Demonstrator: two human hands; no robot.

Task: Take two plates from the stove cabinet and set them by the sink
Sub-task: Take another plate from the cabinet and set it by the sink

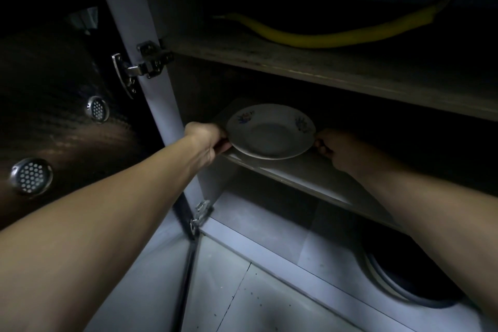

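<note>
A white plate (270,131) with small blue flower prints sits at the front of the middle shelf (304,178) inside the dark open cabinet. A second rim shows just under its front edge, so it looks like a stack of two. My left hand (207,140) grips the plate's left rim, fingers tucked beneath it. My right hand (336,149) holds the right rim, its fingers curled at the edge. Both arms reach in from the bottom corners of the view.
The open cabinet door (54,121) with round metal vents hangs at the left on metal hinges (145,62). A yellow hose (323,35) lies on the upper shelf. A round dark vessel (404,277) sits on the cabinet floor at the lower right.
</note>
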